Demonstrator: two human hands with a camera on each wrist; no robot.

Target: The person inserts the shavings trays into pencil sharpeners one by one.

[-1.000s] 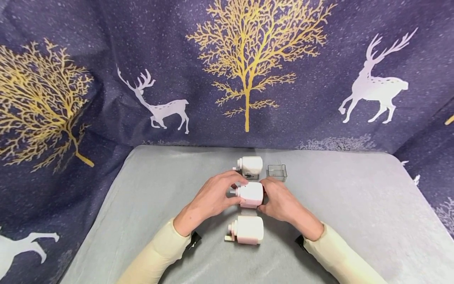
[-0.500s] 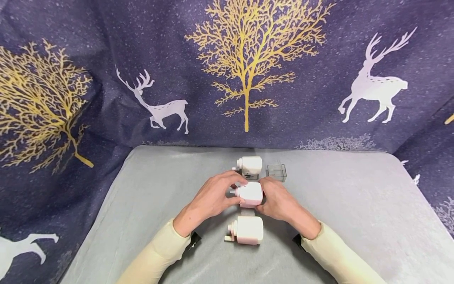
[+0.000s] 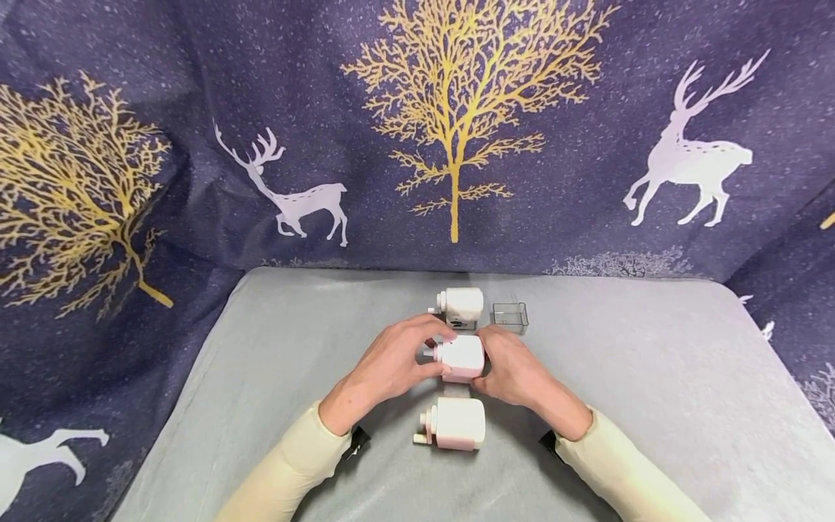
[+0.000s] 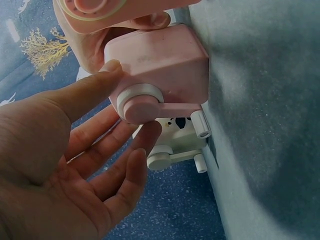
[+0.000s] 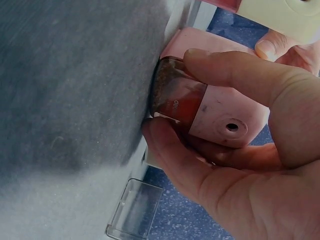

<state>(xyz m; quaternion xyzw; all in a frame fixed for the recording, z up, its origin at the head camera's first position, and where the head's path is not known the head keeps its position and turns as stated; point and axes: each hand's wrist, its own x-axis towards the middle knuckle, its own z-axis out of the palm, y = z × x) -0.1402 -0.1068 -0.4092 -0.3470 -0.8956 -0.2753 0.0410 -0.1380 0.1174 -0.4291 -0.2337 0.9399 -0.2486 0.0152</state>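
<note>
Beyond the near sharpener (image 3: 462, 423) on the worktop (image 3: 587, 348), the left hand (image 3: 391, 359) pinches the pink sharpener (image 3: 464, 355); the right hand (image 3: 518, 370) grasps its drawer (image 5: 172, 95) end. If the left grip slackens, a jerky pull could spill shavings.

Pink pencil sharpener (image 4: 160, 62) with a white collar (image 4: 141, 90) and white crank knob (image 4: 201, 125). Nearer sharpener (image 3: 459, 423), cream and pink; farther sharpener (image 3: 464, 301), white with black markings. Grey worktop (image 3: 639, 348). Cream sleeves (image 3: 290, 464). Speckled dark-blue cloth backdrop (image 3: 580, 188), printed with golden branching trees (image 3: 454, 159) and white deer (image 3: 314, 199).
</note>
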